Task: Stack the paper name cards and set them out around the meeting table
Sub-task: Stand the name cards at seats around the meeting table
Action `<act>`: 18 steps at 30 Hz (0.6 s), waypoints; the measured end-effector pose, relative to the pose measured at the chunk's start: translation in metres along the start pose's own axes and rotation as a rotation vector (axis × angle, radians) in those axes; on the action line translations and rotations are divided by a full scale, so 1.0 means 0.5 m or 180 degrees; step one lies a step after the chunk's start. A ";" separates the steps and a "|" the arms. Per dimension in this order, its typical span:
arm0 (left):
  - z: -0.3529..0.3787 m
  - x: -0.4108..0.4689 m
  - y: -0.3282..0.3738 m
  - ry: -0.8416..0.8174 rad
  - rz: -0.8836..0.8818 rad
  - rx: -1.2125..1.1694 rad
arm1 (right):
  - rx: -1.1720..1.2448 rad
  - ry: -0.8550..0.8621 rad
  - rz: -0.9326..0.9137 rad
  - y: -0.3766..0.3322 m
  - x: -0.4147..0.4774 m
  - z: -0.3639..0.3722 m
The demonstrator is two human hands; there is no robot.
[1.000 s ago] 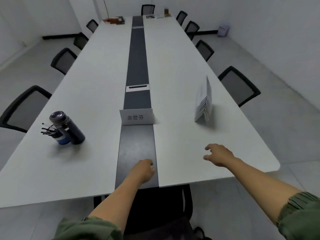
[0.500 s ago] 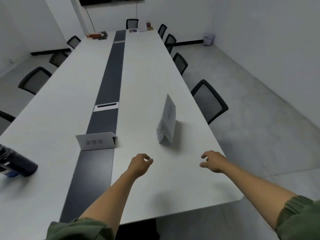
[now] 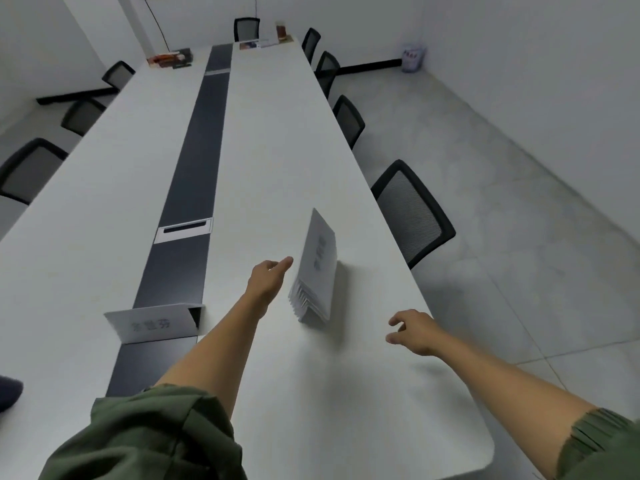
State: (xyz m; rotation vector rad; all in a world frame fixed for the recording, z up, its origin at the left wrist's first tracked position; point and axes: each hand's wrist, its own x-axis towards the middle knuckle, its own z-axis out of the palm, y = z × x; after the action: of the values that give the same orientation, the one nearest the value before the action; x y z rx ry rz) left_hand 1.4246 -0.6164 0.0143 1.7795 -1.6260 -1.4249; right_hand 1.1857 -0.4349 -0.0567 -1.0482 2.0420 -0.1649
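A nested stack of folded white name cards (image 3: 317, 271) stands tent-like on the right half of the long white meeting table (image 3: 277, 140). My left hand (image 3: 268, 275) is stretched out just left of the stack, fingers apart, its fingertips almost at the top card. Off to the stack's lower right, my right hand (image 3: 414, 330) hovers near the table's right edge, fingers loosely curled and holding nothing. A single name card (image 3: 150, 323) with printed characters stands alone on the dark centre strip (image 3: 197, 168) at the near end.
Black mesh chairs line both long sides; the nearest (image 3: 412, 211) is on the right beside the stack. A cable hatch (image 3: 183, 230) sits in the strip. Boxes (image 3: 169, 58) and papers (image 3: 258, 44) lie at the far end. A dark bottle's edge (image 3: 8, 393) shows at left.
The view has swung right and closer to the stack. My left hand has reached forward from the near table edge to beside the stack. My right hand has stayed low near the right edge.
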 end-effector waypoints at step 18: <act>0.038 0.197 0.025 -0.1080 -0.0349 -0.0566 | 0.0608 -0.0016 0.0237 -0.107 0.147 -0.051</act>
State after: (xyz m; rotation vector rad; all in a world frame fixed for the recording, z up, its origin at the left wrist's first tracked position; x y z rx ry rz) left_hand 1.3866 -0.7004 -0.0271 1.6145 -1.5126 -1.9441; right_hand 1.1771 -0.5290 -0.0605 -0.8528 2.0131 -0.3120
